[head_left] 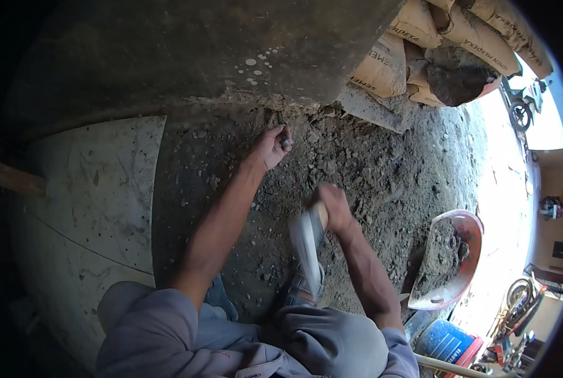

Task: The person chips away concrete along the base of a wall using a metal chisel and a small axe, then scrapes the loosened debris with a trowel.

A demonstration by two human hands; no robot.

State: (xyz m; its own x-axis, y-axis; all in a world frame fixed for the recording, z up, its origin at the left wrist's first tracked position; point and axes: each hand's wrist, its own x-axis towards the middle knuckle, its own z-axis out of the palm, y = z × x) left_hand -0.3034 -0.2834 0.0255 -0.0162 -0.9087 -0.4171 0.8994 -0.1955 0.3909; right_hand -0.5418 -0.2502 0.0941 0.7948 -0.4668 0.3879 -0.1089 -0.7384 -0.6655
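My left hand (pixel 270 151) is closed round a short metal chisel (pixel 286 143), its blunt end showing by my thumb. The chisel's far end points toward the broken foot of the dark wall (pixel 199 63), above crumbled rubble (pixel 363 170). Lower and to the right, my right hand (pixel 332 205) grips the pale handle of a hammer (pixel 307 246). Motion smears the hammer's metal head, which hangs below that fist over my foot, so its exact shape is hard to make out.
Cement sacks (pixel 382 63) are stacked at the upper right. A tub of rubble (pixel 470 261) stands at right, with a blue bucket (pixel 444 340) below it. A pale board (pixel 98 201) lies at left. Motorbikes (pixel 520 299) are parked beyond.
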